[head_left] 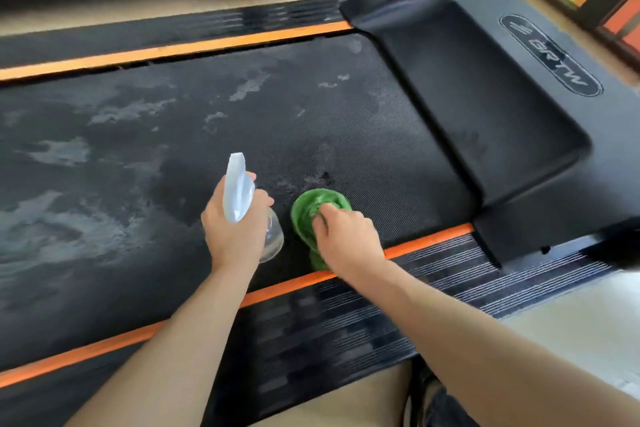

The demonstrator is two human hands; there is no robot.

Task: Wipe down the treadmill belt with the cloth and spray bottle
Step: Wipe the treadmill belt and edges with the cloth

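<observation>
The belt (173,149) runs left to right, blotched with pale wet patches, mostly at its left. Near its middle, the left hand (232,229) grips the clear spray bottle (242,204), nozzle pointing far. Just right of it, the right hand (346,239) holds the bunched green cloth (308,211) on the belt, beside the near orange strip (426,241). Farther right lies the black motor cover (485,121).

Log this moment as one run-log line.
left hand: holds spray bottle | right hand: presses green cloth on treadmill belt | pale patches on belt at left
</observation>
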